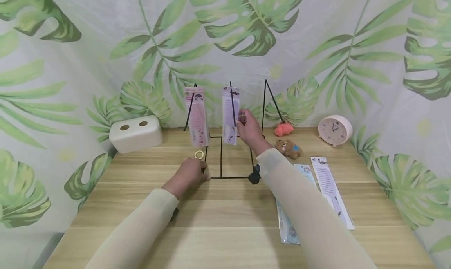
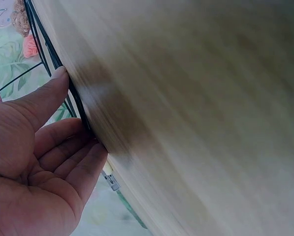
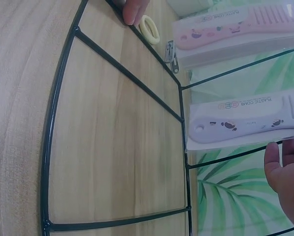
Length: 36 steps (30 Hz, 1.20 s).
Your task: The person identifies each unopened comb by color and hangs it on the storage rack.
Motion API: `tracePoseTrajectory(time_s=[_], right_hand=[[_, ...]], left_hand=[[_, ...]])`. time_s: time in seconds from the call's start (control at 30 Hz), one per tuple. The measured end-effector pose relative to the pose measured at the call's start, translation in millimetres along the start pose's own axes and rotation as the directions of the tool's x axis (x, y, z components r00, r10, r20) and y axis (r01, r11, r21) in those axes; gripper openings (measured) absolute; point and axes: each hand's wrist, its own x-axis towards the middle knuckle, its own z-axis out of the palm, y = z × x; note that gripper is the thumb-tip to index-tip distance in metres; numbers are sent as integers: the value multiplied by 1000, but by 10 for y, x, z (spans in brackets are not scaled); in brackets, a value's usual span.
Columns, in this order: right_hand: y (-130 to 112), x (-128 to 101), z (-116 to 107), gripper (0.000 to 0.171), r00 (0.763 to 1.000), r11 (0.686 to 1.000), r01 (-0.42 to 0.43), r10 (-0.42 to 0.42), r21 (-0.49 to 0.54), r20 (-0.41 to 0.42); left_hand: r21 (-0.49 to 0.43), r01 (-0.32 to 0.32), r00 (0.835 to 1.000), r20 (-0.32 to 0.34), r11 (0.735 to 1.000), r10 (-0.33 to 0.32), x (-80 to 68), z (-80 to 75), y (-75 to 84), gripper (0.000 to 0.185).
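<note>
The head view takes in the whole wooden counter (image 1: 225, 214): a black wire rack (image 1: 225, 143) stands at its middle, with a pink packaged comb (image 1: 198, 118) and a lilac packaged comb (image 1: 230, 114) hanging from its upright prongs. Only the right wrist view makes the card writing readable: "PLASTIC COMB" on the lilac packaged comb (image 3: 245, 120), printed beside small cartoon figures, with a hole at the handle end. The left wrist view alone shows the left hand (image 2: 38, 162) from the palm side, fingers straight and relaxed, fingertips pressing the rack's base wire (image 2: 63, 73). The right hand (image 1: 248, 128) is up at the lilac comb's edge, fingers pinching the packet. A yellow ring (image 3: 149, 28) lies beside the base wire.
</note>
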Motion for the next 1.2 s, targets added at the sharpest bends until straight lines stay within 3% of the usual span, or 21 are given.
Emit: tracePoseTrajectory(time_s=[0.57, 0.8, 1.0, 1.2], right_hand=[[9, 0, -6, 35, 999, 999, -43, 42, 20, 11], [-3, -77, -68, 43, 998, 998, -65, 65, 4, -3], [-12, -292, -272, 50, 996, 997, -77, 78, -24, 45], [55, -643, -631, 54, 986, 988, 51, -27, -145, 167]], left_hand=[[-1, 12, 1000, 14, 1000, -12, 1, -11, 5, 50], [-18, 25, 1000, 16, 1000, -25, 10, 8, 3, 54], [-11, 24, 1000, 20, 1000, -23, 16, 7, 24, 53], [-3, 28, 1000, 13, 1000, -28, 8, -3, 13, 52]])
